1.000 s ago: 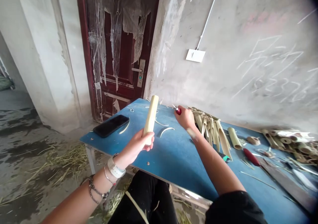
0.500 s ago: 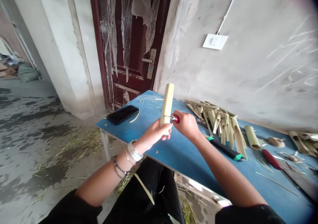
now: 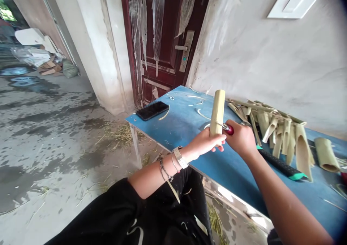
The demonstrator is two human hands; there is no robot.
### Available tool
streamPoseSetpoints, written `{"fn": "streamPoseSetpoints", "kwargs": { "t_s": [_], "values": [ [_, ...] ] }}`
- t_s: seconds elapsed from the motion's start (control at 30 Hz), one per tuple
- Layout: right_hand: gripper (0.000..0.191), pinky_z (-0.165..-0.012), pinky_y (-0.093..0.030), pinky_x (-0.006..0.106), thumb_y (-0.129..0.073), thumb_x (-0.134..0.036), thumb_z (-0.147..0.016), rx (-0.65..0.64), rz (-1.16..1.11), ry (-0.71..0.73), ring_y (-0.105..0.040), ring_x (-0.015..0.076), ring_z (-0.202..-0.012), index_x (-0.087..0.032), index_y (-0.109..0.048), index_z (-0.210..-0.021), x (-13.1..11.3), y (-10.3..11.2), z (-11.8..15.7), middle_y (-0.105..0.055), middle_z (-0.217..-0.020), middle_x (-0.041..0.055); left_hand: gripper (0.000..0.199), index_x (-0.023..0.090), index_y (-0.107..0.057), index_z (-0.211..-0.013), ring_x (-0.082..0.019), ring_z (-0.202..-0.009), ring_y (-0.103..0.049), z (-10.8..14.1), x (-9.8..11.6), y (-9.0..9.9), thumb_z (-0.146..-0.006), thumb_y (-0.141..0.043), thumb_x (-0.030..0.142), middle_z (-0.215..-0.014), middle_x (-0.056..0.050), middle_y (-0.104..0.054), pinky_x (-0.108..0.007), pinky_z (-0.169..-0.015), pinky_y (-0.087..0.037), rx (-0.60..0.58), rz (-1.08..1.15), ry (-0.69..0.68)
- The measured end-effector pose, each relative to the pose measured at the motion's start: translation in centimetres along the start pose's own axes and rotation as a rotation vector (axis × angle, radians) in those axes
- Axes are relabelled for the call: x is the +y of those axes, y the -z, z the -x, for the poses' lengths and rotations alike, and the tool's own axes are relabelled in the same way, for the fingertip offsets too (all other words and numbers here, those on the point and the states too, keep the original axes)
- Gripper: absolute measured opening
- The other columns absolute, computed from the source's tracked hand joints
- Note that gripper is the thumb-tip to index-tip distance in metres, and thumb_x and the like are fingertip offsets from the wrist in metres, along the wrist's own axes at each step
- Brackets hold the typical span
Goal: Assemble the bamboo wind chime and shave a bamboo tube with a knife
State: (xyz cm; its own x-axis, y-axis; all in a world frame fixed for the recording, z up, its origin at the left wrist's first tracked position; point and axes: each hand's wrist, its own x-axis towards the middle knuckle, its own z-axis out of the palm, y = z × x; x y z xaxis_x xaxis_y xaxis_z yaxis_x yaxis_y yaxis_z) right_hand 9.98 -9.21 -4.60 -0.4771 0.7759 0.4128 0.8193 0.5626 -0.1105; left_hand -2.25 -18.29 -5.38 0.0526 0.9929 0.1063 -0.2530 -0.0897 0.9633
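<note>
My left hand is wrapped round the lower end of a pale green bamboo tube, which stands nearly upright above the table with a slight tilt. My right hand grips the red handle of a peeler. Its metal head lies against the side of the tube, just above my left fingers. Most of the handle is hidden in my fist. Thin curled shavings lie on the blue table behind the tube, and more pale strips rest on my black clothes.
A black phone lies near the table's left corner. To the right are a row of tied bamboo pieces, a black-and-green handle and a short bamboo tube. A wall and a door stand behind the table.
The view has turned left, so everything sits farther right. The peeler stays low on the tube. More curled shavings show on the table beside the tube and on my clothes.
</note>
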Motion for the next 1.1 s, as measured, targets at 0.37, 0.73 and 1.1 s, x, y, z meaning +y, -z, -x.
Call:
{"fn": "streamPoseSetpoints", "kwargs": {
  "t_s": [0.37, 0.73, 1.1],
  "values": [
    [0.018, -0.049, -0.016, 0.023, -0.045, -0.026, -0.081, 0.161, 0.103, 0.108, -0.046, 0.011, -0.05, -0.018, -0.06, -0.076, -0.2, -0.7, 0.3, -0.061, -0.064, 0.0018, 0.017, 0.014, -0.043, -0.087, -0.006, -0.051, -0.047, 0.9, 0.0, 0.8, -0.079, -0.052, 0.025, -0.067, 0.002, -0.049, -0.018, -0.045, -0.031, 0.03, -0.067, -0.009],
    [0.021, -0.049, -0.017, 0.024, -0.042, -0.02, -0.083, 0.081, 0.175, 0.12, -0.053, 0.0122, -0.056, -0.018, -0.063, -0.081, -2.1, 0.5, -0.7, -0.066, -0.07, 0.002, 0.026, 0.014, -0.043, -0.088, -0.008, -0.054, -0.044, 2.2, 0.4, 2.2, -0.079, -0.056, 0.034, -0.066, 0.003, -0.045, -0.022, -0.052, -0.035, -0.034, -0.09, -0.063],
    [0.028, -0.063, -0.043, 0.029, -0.037, -0.03, -0.092, 0.067, 0.283, 0.144, -0.066, 0.0251, -0.079, -0.02, -0.06, -0.104, -5.9, 1.2, -9.5, -0.069, -0.085, 0.0111, 0.034, 0.013, -0.046, -0.088, -0.006, -0.056, -0.045, 3.6, 0.9, 3.1, -0.073, -0.067, 0.035, -0.071, 0.001, -0.047, -0.02, -0.053, -0.035, 0.156, 0.236, -0.033]
  ]
}}
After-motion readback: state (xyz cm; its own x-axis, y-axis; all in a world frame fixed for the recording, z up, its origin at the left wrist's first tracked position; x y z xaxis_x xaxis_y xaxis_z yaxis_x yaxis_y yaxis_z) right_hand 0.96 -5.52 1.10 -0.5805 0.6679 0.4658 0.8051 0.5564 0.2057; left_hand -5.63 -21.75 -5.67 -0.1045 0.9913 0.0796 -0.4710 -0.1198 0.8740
